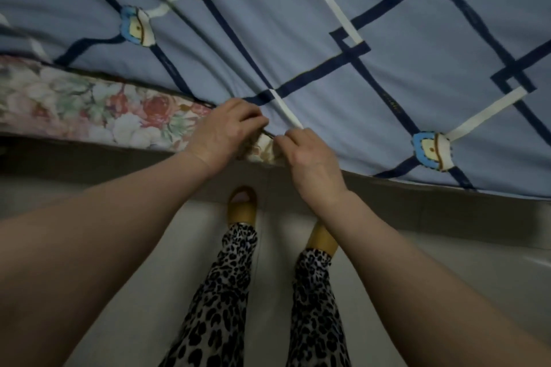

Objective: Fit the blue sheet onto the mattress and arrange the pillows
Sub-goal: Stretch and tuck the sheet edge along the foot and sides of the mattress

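Both hands pinch the sheet (328, 39) hem: left hand (229, 128), right hand (310, 155). Left of them the mattress (89, 104) side is bare; next, probably pull the hem down there.

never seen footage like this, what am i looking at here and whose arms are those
This is one picture from a camera worn on a person's head, looking forward and down, so the arms are the wearer's own. No robot is involved. The person stands beside a bed. A blue sheet with dark and white stripes covers most of the mattress, whose flowery side is still bare on the left. The left hand and right hand both pinch the sheet's edge at the mattress side, seemingly pulling it down over it. Below are patterned trousers and yellow slippers on a pale floor.
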